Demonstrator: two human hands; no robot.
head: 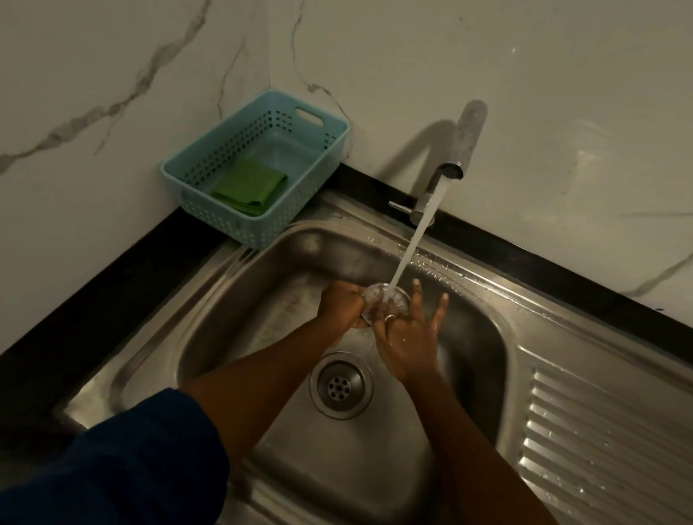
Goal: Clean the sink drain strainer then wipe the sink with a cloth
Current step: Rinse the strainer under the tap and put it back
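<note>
Seen from above, two forearms in dark blue sleeves reach forward over a steel sink (242, 292), past its open drain (341, 384). Beyond the drain, the left hand (341, 304) has its grip closed on the left edge of the round drain strainer (388, 301); the right hand (407, 337) touches the other edge, fingers splayed wide. The strainer sits between the hands under the tap's (458, 153) running water, its face tilted upward toward the stream; being round, it has no long axis. Farther back left, on the worktop, a folded green cloth (250, 188) lies in a blue basket (198, 161), nearer the left hand
</note>
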